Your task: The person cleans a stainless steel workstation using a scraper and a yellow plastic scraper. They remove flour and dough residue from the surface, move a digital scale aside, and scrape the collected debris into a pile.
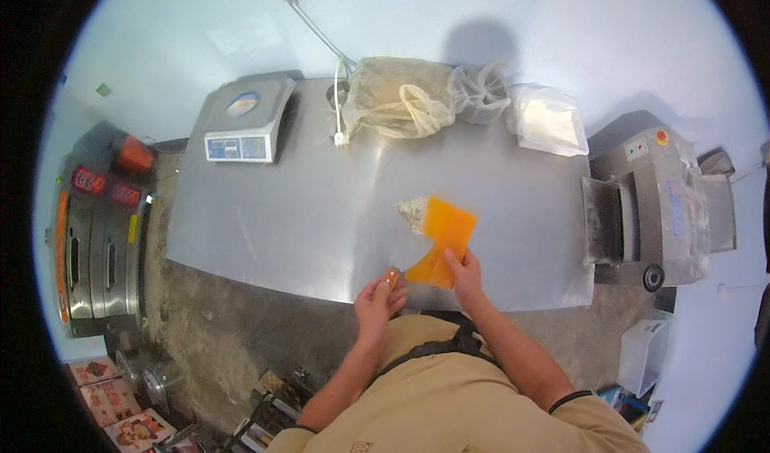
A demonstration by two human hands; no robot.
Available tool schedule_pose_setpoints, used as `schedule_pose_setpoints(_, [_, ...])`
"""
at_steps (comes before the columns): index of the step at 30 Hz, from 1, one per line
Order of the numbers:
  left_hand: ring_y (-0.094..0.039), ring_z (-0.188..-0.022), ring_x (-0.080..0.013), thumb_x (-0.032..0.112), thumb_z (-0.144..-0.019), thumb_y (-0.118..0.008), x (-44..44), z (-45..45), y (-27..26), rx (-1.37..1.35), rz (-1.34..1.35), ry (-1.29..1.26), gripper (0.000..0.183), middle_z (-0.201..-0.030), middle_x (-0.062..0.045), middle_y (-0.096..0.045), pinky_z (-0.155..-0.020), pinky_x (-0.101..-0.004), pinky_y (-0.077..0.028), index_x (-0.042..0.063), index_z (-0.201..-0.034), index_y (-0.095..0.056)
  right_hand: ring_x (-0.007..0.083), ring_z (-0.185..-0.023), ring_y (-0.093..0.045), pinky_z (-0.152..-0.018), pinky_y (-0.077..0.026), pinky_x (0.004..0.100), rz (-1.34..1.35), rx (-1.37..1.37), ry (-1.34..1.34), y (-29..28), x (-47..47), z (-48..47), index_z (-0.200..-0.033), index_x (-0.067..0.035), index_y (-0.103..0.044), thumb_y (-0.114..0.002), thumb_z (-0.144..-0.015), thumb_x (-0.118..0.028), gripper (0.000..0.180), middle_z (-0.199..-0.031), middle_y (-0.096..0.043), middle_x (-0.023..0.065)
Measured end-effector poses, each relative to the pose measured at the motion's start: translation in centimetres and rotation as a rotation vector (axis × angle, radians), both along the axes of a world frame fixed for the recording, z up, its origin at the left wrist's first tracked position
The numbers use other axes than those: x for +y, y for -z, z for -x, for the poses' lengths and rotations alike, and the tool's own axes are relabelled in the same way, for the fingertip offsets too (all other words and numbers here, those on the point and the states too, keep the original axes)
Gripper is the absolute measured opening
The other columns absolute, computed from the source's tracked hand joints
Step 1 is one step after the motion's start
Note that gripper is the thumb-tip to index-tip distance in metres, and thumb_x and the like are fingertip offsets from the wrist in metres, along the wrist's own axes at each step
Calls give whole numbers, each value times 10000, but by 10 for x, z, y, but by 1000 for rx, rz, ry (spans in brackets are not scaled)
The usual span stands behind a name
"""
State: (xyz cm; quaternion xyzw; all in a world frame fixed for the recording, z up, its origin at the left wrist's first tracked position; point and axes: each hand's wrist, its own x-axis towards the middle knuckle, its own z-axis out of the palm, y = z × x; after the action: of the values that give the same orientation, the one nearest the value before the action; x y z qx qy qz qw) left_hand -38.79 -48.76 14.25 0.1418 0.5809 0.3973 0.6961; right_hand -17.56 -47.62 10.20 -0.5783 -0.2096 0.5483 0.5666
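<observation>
Near the front edge of the metal table [289, 224], my left hand [379, 302] grips the orange riveted handle of a tool [390, 277]; its blade is hard to make out, so I cannot tell its kind. My right hand [466, 275] holds a flexible orange sheet, apparently a plastic scraper [448, 236], by its right side, thumb on top. The sheet has a curved cut-in on its left. Touching or partly beneath its upper left corner lies a small patch of pale, speckled crumbs [412, 213] on the table.
A digital scale [246, 116] stands at the back left. Along the wall are a white plug on a cord [338, 137], a large plastic bag [397, 101], a smaller bag [479, 95] and a plastic-wrapped pale block [547, 122]. A steel machine [649, 206] adjoins the right end; an oven [99, 254] is far left.
</observation>
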Motion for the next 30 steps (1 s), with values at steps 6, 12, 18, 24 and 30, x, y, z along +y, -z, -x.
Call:
schedule_pose_setpoints(6, [-743,-945,-199,248,-1101,-555,32,-2,2,-76,-54,45,324,-1121,-141,-726,-774,-295,-625,9,-1316,-596,159,-1007,-698,-898,-573,344,-32,-65,-15,-1,-17,26,-1290,20,-646,-670,-1050,-185,318,-1161,-724,75])
schedule_pose_setpoints(12, [-740,-905,-186,244,-1109,-550,66,-1,6,-175,-96,-6,284,-1115,-147,-728,-749,-288,-626,14,-1273,-587,153,-968,-699,-865,-579,334,43,-144,8,0,-29,33,-1279,21,-654,-683,-1042,-196,323,-1119,-733,69])
schedule_pose_setpoints(18, [-749,-982,-237,217,-1091,-567,75,24,13,-151,-74,71,327,-1152,-175,-724,-816,-348,-641,-16,-1320,-567,150,-928,-691,-839,-580,327,28,-334,160,5,-30,24,-1212,12,-678,-702,-1003,-117,247,-1025,-734,52])
schedule_pose_setpoints(24, [-742,-917,-208,227,-1085,-573,63,50,20,-124,-50,153,319,-1137,-163,-732,-747,-327,-629,-2,-1306,-584,333,-1258,-611,-1099,-467,434,-363,-1204,217,12,-13,-15,-1053,-99,-731,-785,-832,28,260,-1241,-673,122])
schedule_pose_setpoints(30, [-714,-734,-188,206,-1078,-555,49,71,-2,-154,-39,171,269,-1016,-167,-741,-653,-305,-610,-1,-1248,-584,408,-1464,-425,-1203,-365,473,-389,-1235,235,-12,10,-37,-1012,-139,-781,-820,-778,35,294,-1493,-529,153])
